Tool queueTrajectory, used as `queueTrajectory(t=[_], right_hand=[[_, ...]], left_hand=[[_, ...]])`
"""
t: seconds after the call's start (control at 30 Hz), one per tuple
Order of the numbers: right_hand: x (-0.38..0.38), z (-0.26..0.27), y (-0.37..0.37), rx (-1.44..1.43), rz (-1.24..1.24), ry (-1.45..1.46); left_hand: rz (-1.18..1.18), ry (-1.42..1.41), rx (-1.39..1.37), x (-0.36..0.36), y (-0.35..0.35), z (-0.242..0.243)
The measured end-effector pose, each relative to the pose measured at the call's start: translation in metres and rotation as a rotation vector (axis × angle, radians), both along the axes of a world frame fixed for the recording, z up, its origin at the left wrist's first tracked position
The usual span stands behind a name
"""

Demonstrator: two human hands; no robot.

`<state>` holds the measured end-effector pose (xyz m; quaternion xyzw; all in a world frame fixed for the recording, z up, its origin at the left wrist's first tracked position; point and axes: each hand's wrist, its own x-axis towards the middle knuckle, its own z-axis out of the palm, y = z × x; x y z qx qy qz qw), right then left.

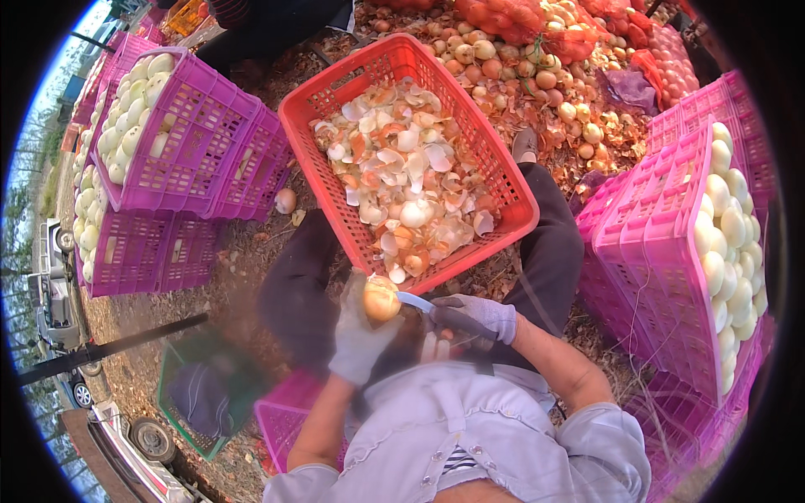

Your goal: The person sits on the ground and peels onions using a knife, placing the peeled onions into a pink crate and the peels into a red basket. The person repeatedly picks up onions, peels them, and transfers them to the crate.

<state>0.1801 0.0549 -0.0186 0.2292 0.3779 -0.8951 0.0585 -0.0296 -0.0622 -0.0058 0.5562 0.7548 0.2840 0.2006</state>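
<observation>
My left hand (365, 336), in a pale work glove, holds a yellow onion (381, 298) with some of its skin on. A knife (415, 302) with a curved blade is gripped in my right hand (473, 315), which wears a grey-palmed glove. Its blade end meets the onion's right side. Just beyond my hands, between my legs, a red plastic crate (503, 236) tilts toward me. Onion skins (409, 151) fill much of it, with a peeled white onion (413, 214) among them.
Stacked purple crates of peeled onions stand at left (188, 138) and right (654, 251). Loose unpeeled onions (490, 63) and red mesh sacks (503, 19) lie ahead. A green crate (188, 434) holding dark cloth sits at lower left. Another person's dark-clothed leg (270, 38) shows at top.
</observation>
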Motion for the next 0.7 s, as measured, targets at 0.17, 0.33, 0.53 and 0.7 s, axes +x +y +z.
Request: queueTrajectory(t=[0.17, 0.33, 0.53, 0.7], right_hand=[[-0.008, -0.011, -0.019, 0.041, 0.078, -0.06], [-0.012, -0.005, -0.025, 0.195, 0.037, -0.028], [-0.008, 0.0, -0.025, 0.082, 0.014, -0.157], [0.003, -0.018, -0.031, 0.112, 0.024, -0.081]], left_hand=[[0.03, -0.032, -0.072, -0.003, -0.013, -0.022], [0.019, -0.107, -0.11, -0.01, -0.01, -0.034], [0.022, -0.104, -0.17, -0.008, -0.003, -0.035], [0.03, -0.063, -0.259, 0.002, -0.005, -0.031]])
